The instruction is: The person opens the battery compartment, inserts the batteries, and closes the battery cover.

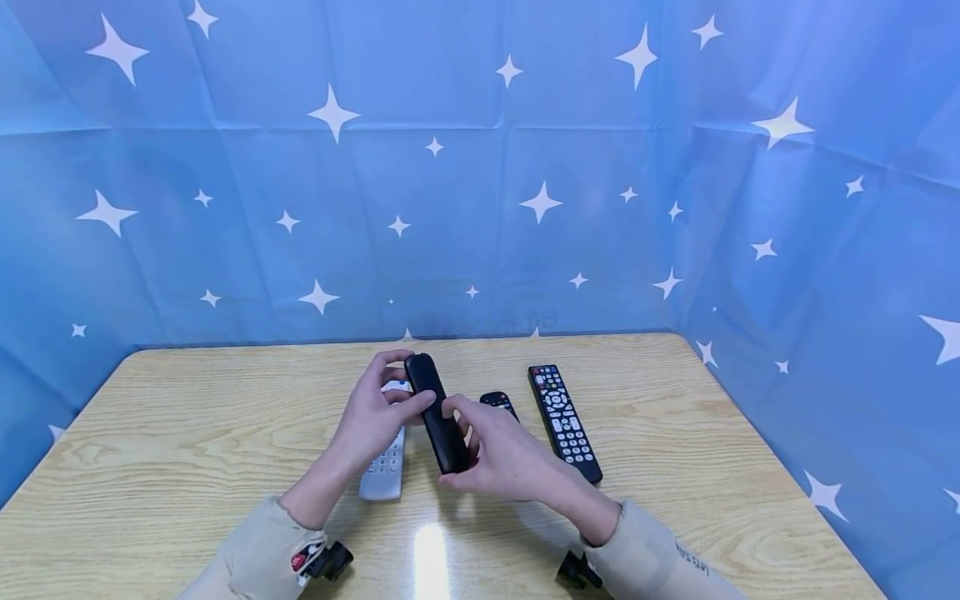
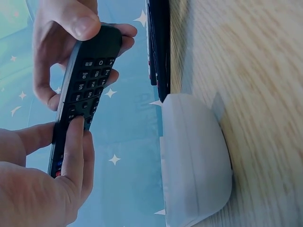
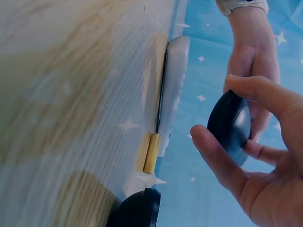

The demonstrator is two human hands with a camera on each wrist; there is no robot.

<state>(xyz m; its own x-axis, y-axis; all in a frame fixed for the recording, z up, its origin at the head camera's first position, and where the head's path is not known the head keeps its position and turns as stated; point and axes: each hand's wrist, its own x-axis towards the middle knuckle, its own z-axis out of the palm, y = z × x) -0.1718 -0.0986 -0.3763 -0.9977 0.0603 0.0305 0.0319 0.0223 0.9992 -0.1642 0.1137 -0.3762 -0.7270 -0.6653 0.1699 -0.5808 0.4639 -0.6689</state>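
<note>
Both hands hold a black remote control (image 1: 433, 412) above the table, its smooth back turned up in the head view. Its button side (image 2: 90, 82) faces down and shows in the left wrist view. My left hand (image 1: 378, 412) grips the far half, thumb on the back and fingers against the buttons. At the near end, my right hand (image 1: 501, 446) holds the remote between thumb and fingers, with its index finger at the back. Beneath them lies a grey-white remote control (image 1: 384, 473), partly hidden by the left hand.
A long black remote control (image 1: 566, 425) lies right of the hands. Another dark remote control (image 1: 498, 401) is partly hidden behind the right hand. A small gold cylinder (image 3: 152, 153) lies by the pale remote's end. Blue star-patterned cloth (image 1: 480, 208) stands behind the wooden table (image 1: 225, 417).
</note>
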